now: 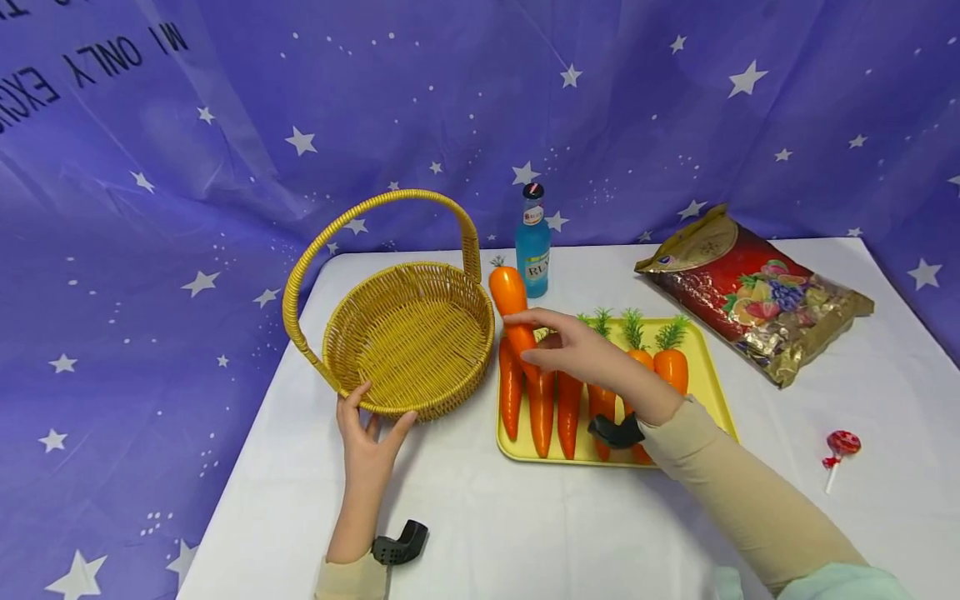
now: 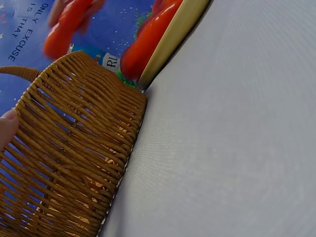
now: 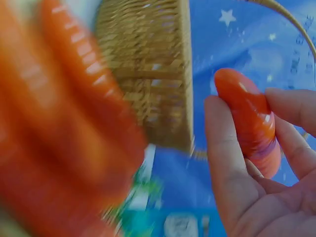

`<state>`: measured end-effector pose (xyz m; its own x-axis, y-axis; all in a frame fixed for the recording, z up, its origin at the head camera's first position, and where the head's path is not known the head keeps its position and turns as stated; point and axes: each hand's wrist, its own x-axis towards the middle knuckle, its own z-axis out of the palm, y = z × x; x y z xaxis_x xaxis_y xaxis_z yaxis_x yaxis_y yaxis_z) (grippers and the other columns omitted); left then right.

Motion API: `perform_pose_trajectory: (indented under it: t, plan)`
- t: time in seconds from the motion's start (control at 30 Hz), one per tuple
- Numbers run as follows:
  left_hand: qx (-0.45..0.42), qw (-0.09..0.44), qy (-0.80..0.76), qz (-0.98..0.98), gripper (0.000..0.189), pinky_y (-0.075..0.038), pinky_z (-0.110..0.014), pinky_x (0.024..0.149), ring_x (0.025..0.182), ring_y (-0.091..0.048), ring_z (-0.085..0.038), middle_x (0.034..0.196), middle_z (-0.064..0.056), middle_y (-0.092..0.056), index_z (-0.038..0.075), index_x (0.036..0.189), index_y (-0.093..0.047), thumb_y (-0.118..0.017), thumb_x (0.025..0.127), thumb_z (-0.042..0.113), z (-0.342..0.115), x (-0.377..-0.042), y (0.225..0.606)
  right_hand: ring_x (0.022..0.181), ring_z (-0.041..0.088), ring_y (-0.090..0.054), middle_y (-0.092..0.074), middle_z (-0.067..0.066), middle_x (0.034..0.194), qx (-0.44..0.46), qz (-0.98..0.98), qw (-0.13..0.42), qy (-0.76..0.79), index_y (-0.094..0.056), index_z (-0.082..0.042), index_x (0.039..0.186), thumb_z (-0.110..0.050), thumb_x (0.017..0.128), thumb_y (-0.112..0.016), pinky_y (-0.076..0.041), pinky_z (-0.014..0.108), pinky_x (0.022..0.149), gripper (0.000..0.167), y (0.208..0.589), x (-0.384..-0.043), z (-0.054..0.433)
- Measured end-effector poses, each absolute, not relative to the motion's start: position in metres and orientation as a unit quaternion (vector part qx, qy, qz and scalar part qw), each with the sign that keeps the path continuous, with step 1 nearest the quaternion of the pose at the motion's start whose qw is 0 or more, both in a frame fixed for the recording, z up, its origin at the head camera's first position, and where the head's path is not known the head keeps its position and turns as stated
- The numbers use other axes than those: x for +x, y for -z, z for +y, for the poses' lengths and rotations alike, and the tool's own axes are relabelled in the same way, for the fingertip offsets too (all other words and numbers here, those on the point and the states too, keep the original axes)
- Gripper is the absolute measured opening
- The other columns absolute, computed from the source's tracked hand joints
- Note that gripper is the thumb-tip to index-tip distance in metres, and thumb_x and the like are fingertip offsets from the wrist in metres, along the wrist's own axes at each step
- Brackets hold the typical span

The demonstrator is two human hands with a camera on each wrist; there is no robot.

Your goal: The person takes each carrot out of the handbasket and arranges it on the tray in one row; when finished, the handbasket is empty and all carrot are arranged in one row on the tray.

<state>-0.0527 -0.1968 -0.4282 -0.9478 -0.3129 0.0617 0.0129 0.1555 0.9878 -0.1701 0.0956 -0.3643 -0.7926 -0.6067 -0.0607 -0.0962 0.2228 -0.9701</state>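
Note:
My right hand [image 1: 576,348] pinches an orange toy carrot [image 1: 509,292] between thumb and fingers, holding it above the left side of a yellow tray [image 1: 711,379]. In the right wrist view the smooth carrot [image 3: 247,111] sits between the fingertips. Several more carrots [image 1: 542,417] with green tops lie side by side in the tray, partly hidden by my forearm. My left hand [image 1: 366,446] holds the near rim of a round wicker basket [image 1: 416,342], fingers over the edge. The basket stands upright with its tall handle [image 1: 408,194] raised, and its inside shows bare woven floor.
Behind the tray stands a blue bottle [image 1: 533,250] with a black cap. A red and gold snack bag [image 1: 757,292] lies at the back right. Near the right edge of the white table [image 1: 465,525] is a red lollipop [image 1: 843,444]. A purple starry cloth [image 1: 450,108] hangs behind.

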Motion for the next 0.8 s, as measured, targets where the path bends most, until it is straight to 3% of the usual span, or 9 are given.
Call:
perform_pose_trajectory:
  t: [0.27, 0.53, 0.8]
  plan:
    - [0.097, 0.135, 0.643, -0.747, 0.076, -0.023, -0.048, 0.112, 0.144, -0.001, -0.025, 0.157, -0.011, 0.015, 0.005, 0.145, -0.031, -0.075, 0.083, 0.005, -0.203, -0.059, 0.448, 0.086, 0.029, -0.062, -0.048, 0.014, 0.132, -0.157, 0.798, 0.139, 0.565, -0.048, -0.015, 0.142, -0.018, 0.094, -0.065, -0.055, 0.042, 0.073, 0.051, 0.388, -0.132, 0.179]
    - [0.101, 0.142, 0.638, -0.75, 0.076, -0.024, -0.047, 0.112, 0.144, -0.003, -0.021, 0.157, -0.006, 0.014, 0.007, 0.145, -0.031, -0.076, 0.083, 0.007, -0.205, -0.061, 0.457, 0.095, 0.015, -0.059, -0.045, 0.017, 0.138, -0.072, 0.862, 0.068, 0.497, -0.042, -0.014, 0.147, -0.022, 0.096, -0.061, -0.054, 0.026, 0.072, 0.054, 0.395, -0.096, 0.245]
    - [0.097, 0.136, 0.642, -0.749, 0.075, -0.023, -0.052, 0.111, 0.144, -0.005, -0.027, 0.156, -0.015, 0.014, 0.0, 0.143, -0.029, -0.074, 0.083, 0.002, -0.196, -0.056, 0.434, 0.104, 0.042, -0.054, -0.042, 0.029, 0.138, 0.004, 0.91, 0.082, 0.406, -0.035, -0.014, 0.15, -0.027, 0.096, -0.062, -0.05, 0.032, 0.067, 0.063, 0.407, -0.073, 0.272]
